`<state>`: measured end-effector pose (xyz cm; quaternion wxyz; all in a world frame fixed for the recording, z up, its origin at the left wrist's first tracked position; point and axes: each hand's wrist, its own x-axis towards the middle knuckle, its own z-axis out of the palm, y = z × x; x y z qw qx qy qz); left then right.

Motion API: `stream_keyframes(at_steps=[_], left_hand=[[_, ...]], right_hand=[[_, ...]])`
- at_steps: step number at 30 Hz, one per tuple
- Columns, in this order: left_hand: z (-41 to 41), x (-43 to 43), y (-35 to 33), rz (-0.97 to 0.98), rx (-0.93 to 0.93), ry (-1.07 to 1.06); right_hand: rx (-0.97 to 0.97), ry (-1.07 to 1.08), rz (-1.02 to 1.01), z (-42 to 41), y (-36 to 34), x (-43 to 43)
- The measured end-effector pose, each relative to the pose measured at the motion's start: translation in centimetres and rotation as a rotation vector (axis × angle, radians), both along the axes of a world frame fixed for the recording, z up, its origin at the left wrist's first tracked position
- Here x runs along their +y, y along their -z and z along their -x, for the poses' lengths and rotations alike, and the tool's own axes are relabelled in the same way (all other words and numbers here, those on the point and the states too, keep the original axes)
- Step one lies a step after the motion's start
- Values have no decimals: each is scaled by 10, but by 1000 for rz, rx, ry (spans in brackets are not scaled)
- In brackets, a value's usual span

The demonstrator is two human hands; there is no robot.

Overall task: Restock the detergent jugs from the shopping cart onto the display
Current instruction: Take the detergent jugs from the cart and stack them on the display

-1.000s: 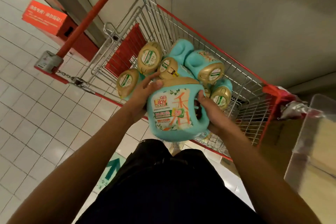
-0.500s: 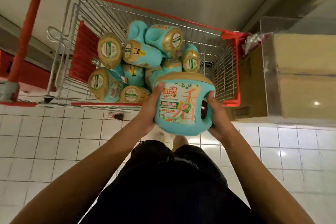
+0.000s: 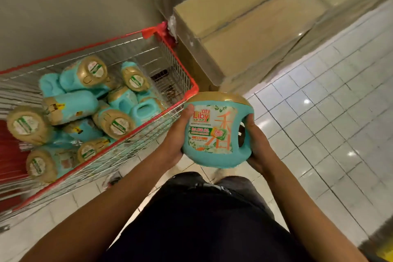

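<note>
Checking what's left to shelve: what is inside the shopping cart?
Teal, gold-capped detergent jugs lie piled on their sides in the shopping cart; roughly ten show. Any under the pile are covered, so no exact count.

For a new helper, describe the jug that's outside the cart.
Left of frame stands a red-rimmed wire shopping cart. Beside its near corner, the left hand and right hand hold a teal plastic jug with a gold cap. Unlike the jugs piled inside, it's upright, Liby label showing.

I record a glossy white tiled floor (image 3: pixel 319 134) with bright light glints on several tiles. A plain grey wall (image 3: pixel 74 6) stands at the upper left. Stacked tan boxes (image 3: pixel 244 27) sit beside it.
</note>
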<state>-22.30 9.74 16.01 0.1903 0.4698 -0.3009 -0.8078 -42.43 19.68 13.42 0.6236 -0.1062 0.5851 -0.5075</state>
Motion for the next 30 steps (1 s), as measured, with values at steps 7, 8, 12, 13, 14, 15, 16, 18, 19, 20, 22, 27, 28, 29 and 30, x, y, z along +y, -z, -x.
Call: stream_keyframes(at_steps=[7, 8, 12, 13, 14, 15, 16, 18, 19, 20, 22, 27, 28, 29, 30], left_hand=[[155, 23, 2, -2, 2, 182], [172, 26, 2, -3, 4, 199], [251, 35, 4, 7, 2, 284], [266, 36, 4, 14, 3, 303], [283, 36, 4, 26, -4, 326], [299, 36, 3, 36, -10, 348], [315, 36, 3, 43, -15, 373], [340, 34, 2, 57, -17, 413], [353, 31, 2, 64, -18, 431], [365, 27, 2, 70, -19, 453], [388, 17, 2, 88, -26, 508], [451, -16, 7, 103, -27, 609], [463, -23, 8, 103, -23, 625], [478, -32, 10, 104, -20, 648], [492, -41, 11, 103, -18, 673]], right_hand=[[39, 217, -29, 123, -3, 55], [37, 229, -31, 139, -2, 61], [46, 271, -23, 210, -6, 84], [51, 286, -18, 223, -7, 87], [51, 308, -16, 237, -8, 90], [50, 328, -16, 249, -8, 93], [47, 355, -15, 261, -8, 96], [35, 414, -8, 279, -7, 98], [25, 441, -4, 288, -6, 98], [16, 461, -3, 297, -6, 96], [16, 489, 0, 313, -4, 91], [41, 573, -28, 358, 0, 69], [45, 590, -32, 366, -1, 64], [49, 608, -37, 377, -1, 57], [50, 622, -42, 388, -1, 51]])
